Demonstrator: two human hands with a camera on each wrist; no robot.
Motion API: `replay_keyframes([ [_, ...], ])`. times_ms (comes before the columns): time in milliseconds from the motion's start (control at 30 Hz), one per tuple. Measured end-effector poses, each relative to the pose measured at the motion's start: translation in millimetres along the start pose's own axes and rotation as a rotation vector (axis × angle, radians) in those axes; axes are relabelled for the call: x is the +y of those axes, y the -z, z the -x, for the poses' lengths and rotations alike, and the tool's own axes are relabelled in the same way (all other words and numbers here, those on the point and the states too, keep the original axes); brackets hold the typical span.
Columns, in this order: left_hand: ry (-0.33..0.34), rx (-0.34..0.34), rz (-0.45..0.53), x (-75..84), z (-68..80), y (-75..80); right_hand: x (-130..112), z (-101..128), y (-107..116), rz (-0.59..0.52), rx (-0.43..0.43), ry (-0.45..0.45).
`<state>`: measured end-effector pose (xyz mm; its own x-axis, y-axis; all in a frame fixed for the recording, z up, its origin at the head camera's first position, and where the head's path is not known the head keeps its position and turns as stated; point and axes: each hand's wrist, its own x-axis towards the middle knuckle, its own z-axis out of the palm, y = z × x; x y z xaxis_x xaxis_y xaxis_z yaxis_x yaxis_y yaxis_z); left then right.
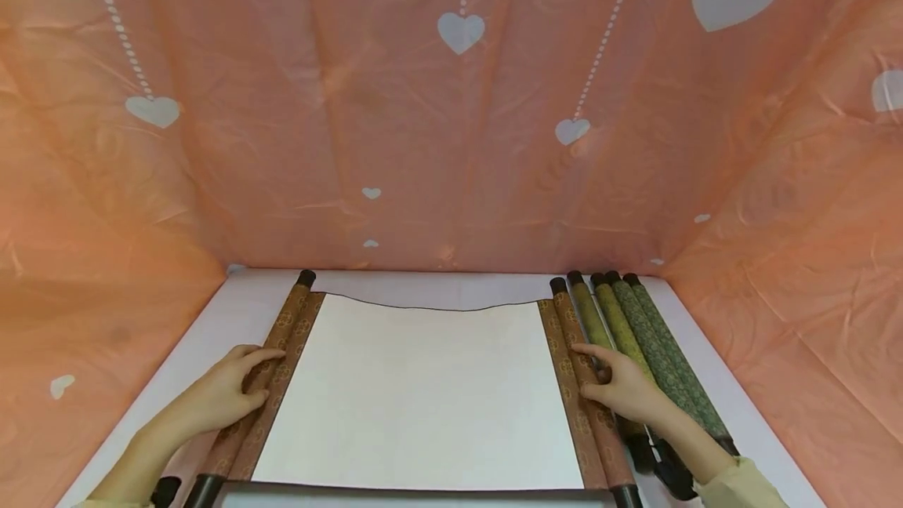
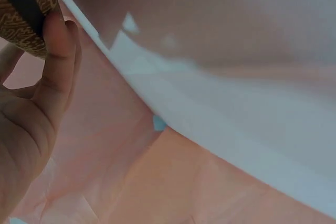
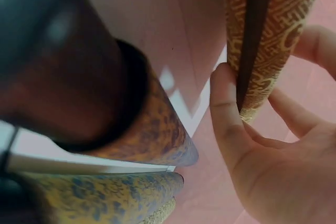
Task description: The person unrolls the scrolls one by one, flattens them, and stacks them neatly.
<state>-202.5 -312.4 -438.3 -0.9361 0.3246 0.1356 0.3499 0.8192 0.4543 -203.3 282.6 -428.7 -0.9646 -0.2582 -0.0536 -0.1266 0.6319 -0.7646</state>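
Observation:
A hanging scroll lies spread across the table, its blank white sheet (image 1: 423, 398) framed by brown patterned strips with a roller at each side. My left hand (image 1: 222, 390) grips the left roller (image 1: 288, 316), thumb and fingers on opposite sides of it. On the other side, the right roller (image 1: 567, 308) is held between the thumb and fingers of my right hand (image 1: 624, 390). Black knobs cap both rollers. The left wrist view catches only the brown patterned end of the roller (image 2: 18, 38); in the right wrist view the gold-patterned roller (image 3: 283, 35) sits between thumb and fingers.
Rolled scrolls lie close against the right side: two yellow-green ones (image 1: 624, 320) and two dark green ones (image 1: 677, 359). Another black knob (image 1: 165, 491) shows by my left forearm. Orange cloth (image 1: 451, 139) with white hearts walls the white table (image 1: 437, 282) at back and sides.

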Motion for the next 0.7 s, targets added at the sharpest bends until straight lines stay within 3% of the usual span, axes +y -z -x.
replay_keyframes([
  [367,0.001,-0.007,-0.026,-12.9,-31.4,7.4,-2.1,-37.8,8.2,0.042,0.006,0.038],
  [700,0.006,-0.020,-0.041,-25.7,-47.3,2.9,0.6,-67.0,4.8,0.033,-0.067,0.017],
])
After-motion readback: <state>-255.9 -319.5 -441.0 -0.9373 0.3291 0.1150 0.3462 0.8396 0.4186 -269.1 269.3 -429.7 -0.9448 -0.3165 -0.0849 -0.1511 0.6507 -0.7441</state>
